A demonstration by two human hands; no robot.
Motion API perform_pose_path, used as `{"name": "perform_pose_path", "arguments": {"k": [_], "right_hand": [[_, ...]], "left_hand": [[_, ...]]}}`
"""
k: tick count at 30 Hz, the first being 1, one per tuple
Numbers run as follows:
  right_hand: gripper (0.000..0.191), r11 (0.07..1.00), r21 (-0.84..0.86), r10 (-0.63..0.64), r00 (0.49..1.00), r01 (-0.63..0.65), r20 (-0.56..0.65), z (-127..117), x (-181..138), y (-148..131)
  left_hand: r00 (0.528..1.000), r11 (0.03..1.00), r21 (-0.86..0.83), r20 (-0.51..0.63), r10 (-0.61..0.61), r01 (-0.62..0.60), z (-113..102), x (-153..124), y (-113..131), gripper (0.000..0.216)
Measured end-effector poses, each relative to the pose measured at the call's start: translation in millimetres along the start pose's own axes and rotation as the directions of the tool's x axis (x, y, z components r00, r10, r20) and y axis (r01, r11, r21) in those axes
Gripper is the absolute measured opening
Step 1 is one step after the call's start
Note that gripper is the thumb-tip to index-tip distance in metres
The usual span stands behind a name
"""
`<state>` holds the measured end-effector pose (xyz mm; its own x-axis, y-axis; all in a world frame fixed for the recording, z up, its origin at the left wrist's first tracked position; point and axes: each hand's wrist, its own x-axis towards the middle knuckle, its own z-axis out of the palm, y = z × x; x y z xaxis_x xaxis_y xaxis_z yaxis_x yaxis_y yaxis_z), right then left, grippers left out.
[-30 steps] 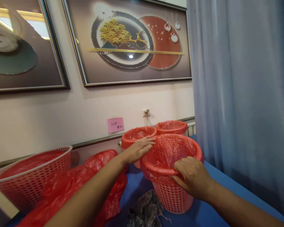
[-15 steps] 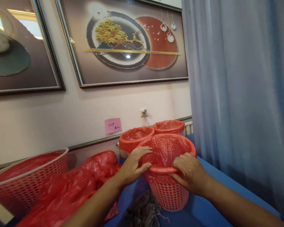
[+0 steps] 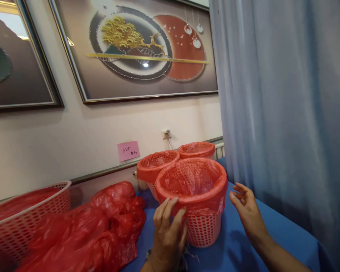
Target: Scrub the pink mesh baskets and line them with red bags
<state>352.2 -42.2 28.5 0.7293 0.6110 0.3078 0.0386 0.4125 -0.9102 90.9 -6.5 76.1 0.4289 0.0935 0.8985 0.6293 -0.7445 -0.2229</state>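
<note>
A small white mesh basket (image 3: 204,228) lined with a red plastic bag (image 3: 192,179) stands on the blue table (image 3: 238,249). My left hand (image 3: 167,230) rests against the basket's near left side, fingers together and touching the folded-over bag edge. Just off the basket's right side hovers my right hand (image 3: 247,209), fingers apart, holding nothing. Two more bag-lined baskets stand behind it, one (image 3: 154,168) to the left and one (image 3: 196,149) at the back.
A heap of loose red plastic bags (image 3: 93,226) lies to the left, beside a large lined basket (image 3: 22,219). A grey-blue curtain (image 3: 283,113) hangs close on the right. Framed pictures (image 3: 136,49) and a pink note (image 3: 128,150) are on the wall.
Both hands have come off the basket's rim: the right hand has let go and drawn away to the right, the left has dropped to the basket's side. The bag now sits folded over the rim.
</note>
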Motion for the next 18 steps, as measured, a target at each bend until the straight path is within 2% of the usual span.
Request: {"name": "perform_pose_path", "arguments": {"k": [3, 6, 12, 18], "right_hand": [[0.079, 0.967, 0.111, 0.227, 0.973, -0.229, 0.028, 5, 10, -5], [0.083, 0.915, 0.188, 0.353, 0.934, -0.357, 0.056, 10, 22, -11], [0.065, 0.878, 0.29, 0.356, 0.924, -0.382, 0.14, 15, 42, -9], [0.065, 0.875, 0.119, 0.439, 0.874, -0.468, 0.208, 16, 46, 14]], "left_hand": [[1.0, 0.999, 0.031, -0.01, -0.01, 0.01, 7, 3, 0, 0.029], [0.999, 1.0, 0.019, -0.03, -0.016, 0.016, 8, 6, -1, 0.028], [0.997, 0.997, -0.03, -0.031, -0.069, 0.068, 6, 2, -1, 0.026], [0.992, 0.991, -0.041, -0.008, -0.128, 0.128, 5, -9, -1, 0.023]]}}
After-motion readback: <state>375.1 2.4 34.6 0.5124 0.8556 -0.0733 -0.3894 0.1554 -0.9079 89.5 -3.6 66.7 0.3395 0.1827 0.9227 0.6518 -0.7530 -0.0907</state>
